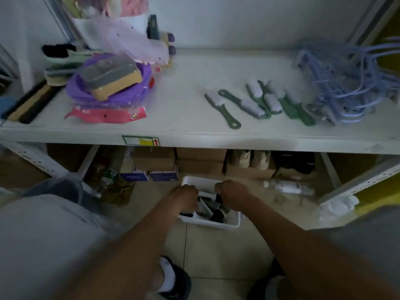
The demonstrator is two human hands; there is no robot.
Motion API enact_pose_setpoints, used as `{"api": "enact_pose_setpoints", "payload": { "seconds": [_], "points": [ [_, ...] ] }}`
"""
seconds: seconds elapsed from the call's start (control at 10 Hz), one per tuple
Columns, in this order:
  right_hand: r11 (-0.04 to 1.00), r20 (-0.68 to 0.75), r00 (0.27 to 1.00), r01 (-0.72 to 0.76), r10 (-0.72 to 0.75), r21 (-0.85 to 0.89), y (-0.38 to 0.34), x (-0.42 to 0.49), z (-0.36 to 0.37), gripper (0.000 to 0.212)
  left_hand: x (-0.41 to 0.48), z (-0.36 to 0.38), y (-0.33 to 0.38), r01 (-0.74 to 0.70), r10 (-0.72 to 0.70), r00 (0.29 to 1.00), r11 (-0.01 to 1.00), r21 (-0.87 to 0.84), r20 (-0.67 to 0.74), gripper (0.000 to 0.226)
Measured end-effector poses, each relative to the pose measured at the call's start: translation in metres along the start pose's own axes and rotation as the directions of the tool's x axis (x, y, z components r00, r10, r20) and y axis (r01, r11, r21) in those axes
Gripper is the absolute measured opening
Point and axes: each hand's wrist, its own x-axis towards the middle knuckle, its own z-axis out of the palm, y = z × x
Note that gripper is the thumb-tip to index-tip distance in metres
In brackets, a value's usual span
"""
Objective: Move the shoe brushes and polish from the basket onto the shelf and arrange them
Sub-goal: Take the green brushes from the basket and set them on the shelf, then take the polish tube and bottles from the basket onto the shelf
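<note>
A white basket (231,221) stands on the tiled floor below the shelf, with dark polish bottles and tubes (216,211) jumbled inside. My left hand (187,197) reaches into the basket's left side with its fingers curled down among the items. My right hand (231,192) hangs over the basket's back right part, fingers curled downward. What either hand holds is hidden. On the white shelf (184,109) lie several green-handled shoe brushes (255,105) with white bristles, fanned out at the middle right.
The shelf's left holds purple plastic lids (108,92), a sponge block (114,79) and long dark brushes (30,105). A pile of lilac hangers (346,79) fills the right. Cardboard boxes (194,161) and shoes sit under the shelf. My feet (173,278) stand near the basket.
</note>
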Motion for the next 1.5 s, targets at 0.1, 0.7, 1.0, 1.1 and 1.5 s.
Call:
{"api": "enact_pose_setpoints", "payload": {
  "seconds": [0.1, 0.7, 1.0, 1.1, 1.5],
  "points": [
    [1.000, -0.003, 1.000, 0.008, -0.008, 0.030, 0.002, 0.029, 0.032, 0.033, 0.029, 0.028, 0.002, 0.074, -0.071, 0.996, 0.994, -0.081, 0.045, 0.036],
    [0.988, 0.116, 0.986, -0.131, 0.122, 0.079, 0.025, 0.140, 0.151, 0.026, 0.145, 0.089, -0.023, 0.345, -0.313, 0.882, 0.938, -0.032, 0.353, 0.051],
    [0.940, 0.033, 0.978, -0.208, 0.207, 0.270, 0.018, 0.146, 0.163, 0.031, 0.148, 0.107, -0.030, 0.293, -0.294, 0.956, 0.951, -0.097, 0.001, 0.009],
    [0.919, 0.022, 0.980, -0.191, 0.195, 0.345, 0.015, 0.144, 0.164, 0.035, 0.147, 0.111, -0.031, 0.254, -0.268, 0.959, 0.957, -0.141, -0.089, 0.025],
    [0.947, 0.080, 0.975, -0.221, 0.208, 0.233, 0.013, 0.148, 0.163, 0.024, 0.150, 0.125, -0.034, 0.174, -0.179, 0.983, 0.980, -0.098, -0.046, 0.035]
  ]
}}
